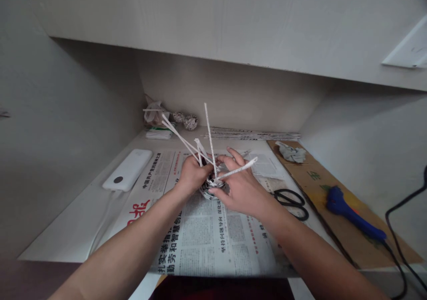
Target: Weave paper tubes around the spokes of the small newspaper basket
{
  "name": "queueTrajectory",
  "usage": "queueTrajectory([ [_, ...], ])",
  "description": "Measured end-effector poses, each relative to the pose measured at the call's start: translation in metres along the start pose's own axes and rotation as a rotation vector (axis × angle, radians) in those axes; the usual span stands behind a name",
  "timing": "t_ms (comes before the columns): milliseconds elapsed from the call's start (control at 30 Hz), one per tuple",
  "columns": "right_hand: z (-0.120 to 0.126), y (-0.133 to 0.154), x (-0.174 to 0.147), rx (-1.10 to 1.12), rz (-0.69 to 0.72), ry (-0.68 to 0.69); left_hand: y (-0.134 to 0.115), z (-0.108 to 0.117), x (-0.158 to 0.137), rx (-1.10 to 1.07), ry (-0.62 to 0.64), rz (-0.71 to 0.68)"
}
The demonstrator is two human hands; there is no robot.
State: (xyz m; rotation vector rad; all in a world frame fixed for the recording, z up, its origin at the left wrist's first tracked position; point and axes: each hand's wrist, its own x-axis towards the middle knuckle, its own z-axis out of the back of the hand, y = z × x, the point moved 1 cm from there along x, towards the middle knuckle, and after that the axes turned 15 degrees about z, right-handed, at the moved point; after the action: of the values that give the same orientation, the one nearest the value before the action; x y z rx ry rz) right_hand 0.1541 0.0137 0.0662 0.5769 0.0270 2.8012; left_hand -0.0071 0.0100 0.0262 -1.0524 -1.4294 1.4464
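Observation:
A small round woven piece of rolled newspaper is between my hands, just above the newspaper. Several white rolled-paper sticks stand out of it at different angles. My left hand is closed around its left side, with the thumb pressed near the base of the sticks. From the right, my right hand holds the piece, its thumb low on the weave and the other fingers curved behind, some of them raised. One paper stick slants across the right hand's fingers. The fingertips behind the weave are partly hidden.
A newspaper sheet covers the desk. Black-handled scissors lie to the right, beside cardboard bearing a blue glue gun and crumpled paper. A white power bank is left. Paper sticks and woven balls sit behind.

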Motion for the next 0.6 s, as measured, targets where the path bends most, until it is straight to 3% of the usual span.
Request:
queueTrajectory([
  [400,0.016,-0.001,-0.004,0.068,0.029,0.091,-0.003,-0.002,-0.004,0.031,-0.016,-0.021],
  [600,-0.002,-0.003,0.004,0.085,-0.066,0.203,0.000,-0.004,-0.005,0.067,-0.012,-0.028],
])
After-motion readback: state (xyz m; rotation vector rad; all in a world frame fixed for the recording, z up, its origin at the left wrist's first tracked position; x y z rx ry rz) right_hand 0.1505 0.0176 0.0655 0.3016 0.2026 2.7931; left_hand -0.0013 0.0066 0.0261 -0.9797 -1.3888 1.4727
